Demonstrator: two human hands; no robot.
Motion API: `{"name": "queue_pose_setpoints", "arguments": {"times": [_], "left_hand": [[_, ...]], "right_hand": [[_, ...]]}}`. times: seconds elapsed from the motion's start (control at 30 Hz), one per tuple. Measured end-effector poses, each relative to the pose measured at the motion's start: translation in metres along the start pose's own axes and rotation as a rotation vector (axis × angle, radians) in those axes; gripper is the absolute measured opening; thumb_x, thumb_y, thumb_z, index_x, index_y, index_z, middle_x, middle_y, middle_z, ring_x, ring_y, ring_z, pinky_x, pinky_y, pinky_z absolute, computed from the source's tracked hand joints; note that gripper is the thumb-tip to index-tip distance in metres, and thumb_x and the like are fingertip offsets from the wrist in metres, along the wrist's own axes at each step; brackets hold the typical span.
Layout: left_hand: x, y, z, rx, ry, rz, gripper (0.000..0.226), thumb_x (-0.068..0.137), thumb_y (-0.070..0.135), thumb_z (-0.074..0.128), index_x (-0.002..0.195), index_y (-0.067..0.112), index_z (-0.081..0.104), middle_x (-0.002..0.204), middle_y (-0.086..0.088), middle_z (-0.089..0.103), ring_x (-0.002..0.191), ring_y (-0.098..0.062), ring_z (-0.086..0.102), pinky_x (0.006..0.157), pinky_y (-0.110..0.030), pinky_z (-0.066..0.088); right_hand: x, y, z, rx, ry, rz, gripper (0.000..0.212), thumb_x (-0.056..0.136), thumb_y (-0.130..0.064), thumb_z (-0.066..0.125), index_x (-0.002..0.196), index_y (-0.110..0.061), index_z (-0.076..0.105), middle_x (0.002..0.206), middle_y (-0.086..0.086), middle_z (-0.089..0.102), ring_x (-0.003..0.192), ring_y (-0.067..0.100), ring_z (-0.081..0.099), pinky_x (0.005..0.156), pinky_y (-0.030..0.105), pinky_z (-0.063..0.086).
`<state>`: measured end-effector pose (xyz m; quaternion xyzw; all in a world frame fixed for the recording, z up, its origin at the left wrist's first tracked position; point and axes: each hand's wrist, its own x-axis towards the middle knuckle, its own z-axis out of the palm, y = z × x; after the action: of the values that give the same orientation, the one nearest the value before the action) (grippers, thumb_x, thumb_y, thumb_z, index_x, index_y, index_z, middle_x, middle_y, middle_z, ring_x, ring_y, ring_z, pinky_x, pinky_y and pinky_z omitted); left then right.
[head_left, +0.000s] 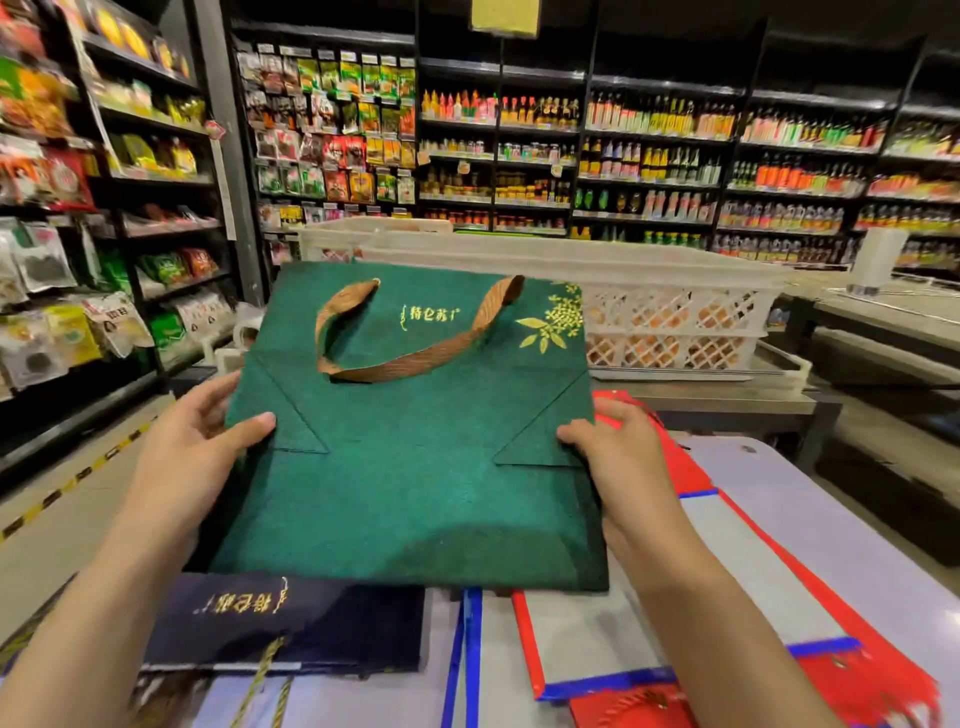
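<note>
A flat, folded dark green gift bag (415, 467) with gold lettering, a gold leaf print and a brown ribbon handle (415, 348) is held up in front of me. My left hand (192, 447) grips its left edge, thumb on top and fingers underneath. On the opposite side my right hand (618, 457) grips the right edge the same way. The bag's folded bottom flaps face me.
Below the green bag lie a dark navy gift bag (291, 623) with gold cord and red-and-blue edged flat bags (701, 623) on a grey table (857, 530). White lattice crates (675, 312) stand behind. Stocked shop shelves (649, 156) line the back and the left.
</note>
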<state>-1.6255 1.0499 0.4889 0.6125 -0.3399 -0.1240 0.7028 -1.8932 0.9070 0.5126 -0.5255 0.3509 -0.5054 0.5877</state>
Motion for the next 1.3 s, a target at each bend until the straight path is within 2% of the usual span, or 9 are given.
{"name": "queue_pose_setpoints", "arguments": {"times": [0.1, 0.27, 0.43, 0.53, 0.67, 0.77, 1.07, 1.2, 1.3], "left_hand": [[0.016, -0.008, -0.039, 0.108, 0.026, -0.083, 0.055, 0.075, 0.012, 0.076, 0.127, 0.021, 0.059, 0.129, -0.007, 0.061, 0.122, -0.024, 0.055, 0.106, -0.05, 0.039], [0.016, -0.023, -0.085, 0.211, 0.059, -0.182, 0.046, 0.082, 0.0, 0.068, 0.124, 0.017, 0.06, 0.121, -0.009, 0.063, 0.112, -0.026, 0.058, 0.106, -0.046, 0.038], [0.014, -0.05, -0.114, 0.353, 0.045, -0.227, 0.051, 0.083, 0.008, 0.071, 0.131, 0.014, 0.056, 0.135, -0.007, 0.055, 0.119, -0.021, 0.055, 0.109, -0.04, 0.037], [0.009, -0.05, -0.11, 0.328, 0.075, -0.281, 0.036, 0.089, -0.003, 0.06, 0.119, 0.015, 0.057, 0.117, -0.006, 0.06, 0.068, 0.01, 0.063, 0.071, -0.002, 0.045], [0.007, -0.064, -0.107, 0.348, 0.075, -0.316, 0.038, 0.092, -0.003, 0.056, 0.13, 0.001, 0.054, 0.118, -0.006, 0.056, 0.053, 0.004, 0.056, 0.043, 0.002, 0.035], [0.006, -0.068, -0.108, 0.405, 0.061, -0.286, 0.04, 0.093, -0.001, 0.056, 0.132, 0.0, 0.051, 0.121, -0.005, 0.054, 0.058, 0.011, 0.056, 0.053, -0.006, 0.04], [0.003, -0.068, -0.101, 0.799, -0.021, -0.201, 0.039, 0.093, 0.024, 0.062, 0.131, 0.018, 0.058, 0.128, -0.009, 0.062, 0.112, -0.032, 0.058, 0.086, -0.04, 0.045], [-0.002, -0.071, -0.086, 1.114, 0.023, -0.059, 0.034, 0.096, 0.026, 0.056, 0.128, 0.015, 0.06, 0.125, -0.011, 0.062, 0.111, -0.034, 0.056, 0.078, -0.038, 0.046], [-0.003, -0.073, -0.077, 1.172, -0.07, 0.074, 0.04, 0.097, 0.031, 0.049, 0.135, 0.018, 0.055, 0.142, -0.007, 0.049, 0.13, -0.03, 0.043, 0.101, -0.045, 0.042]], "right_hand": [[-0.011, 0.009, 0.023, -0.125, -0.12, 0.038, 0.038, 0.077, 0.019, 0.056, 0.099, -0.012, 0.049, 0.08, 0.005, 0.063, 0.064, 0.014, 0.059, 0.046, 0.016, 0.047], [-0.031, 0.04, 0.072, -0.409, -0.251, 0.042, 0.042, 0.054, -0.003, 0.067, 0.092, -0.019, 0.054, 0.094, 0.004, 0.066, 0.087, 0.023, 0.065, 0.079, 0.038, 0.056], [-0.049, 0.086, 0.106, -0.493, -0.193, 0.046, 0.063, 0.05, -0.022, 0.058, 0.112, -0.025, 0.05, 0.109, -0.002, 0.065, 0.097, 0.022, 0.064, 0.084, 0.04, 0.056], [-0.057, 0.098, 0.117, -0.57, -0.187, 0.025, 0.062, 0.061, -0.015, 0.061, 0.119, -0.027, 0.046, 0.115, -0.004, 0.06, 0.104, 0.022, 0.061, 0.086, 0.03, 0.051], [-0.061, 0.108, 0.118, -0.659, -0.162, 0.058, 0.063, 0.076, 0.0, 0.06, 0.132, -0.022, 0.043, 0.124, -0.004, 0.058, 0.106, 0.017, 0.056, 0.086, 0.02, 0.045], [-0.061, 0.117, 0.121, -0.8, -0.147, 0.059, 0.066, 0.082, -0.008, 0.06, 0.142, -0.022, 0.035, 0.135, 0.0, 0.053, 0.118, 0.024, 0.051, 0.097, 0.036, 0.049], [-0.055, 0.122, 0.117, -1.073, -0.121, 0.025, 0.054, 0.095, -0.024, 0.056, 0.143, -0.016, 0.033, 0.147, 0.001, 0.038, 0.135, 0.024, 0.033, 0.107, 0.038, 0.039], [-0.059, 0.117, 0.123, -1.274, -0.17, -0.051, 0.058, 0.099, -0.021, 0.043, 0.151, -0.015, 0.018, 0.161, 0.006, 0.003, 0.147, 0.028, 0.005, 0.118, 0.038, 0.014], [-0.062, 0.116, 0.135, -1.299, -0.273, -0.183, 0.061, 0.1, -0.031, 0.035, 0.153, -0.018, 0.008, 0.161, 0.005, -0.009, 0.147, 0.025, -0.01, 0.118, 0.041, -0.004]]}}
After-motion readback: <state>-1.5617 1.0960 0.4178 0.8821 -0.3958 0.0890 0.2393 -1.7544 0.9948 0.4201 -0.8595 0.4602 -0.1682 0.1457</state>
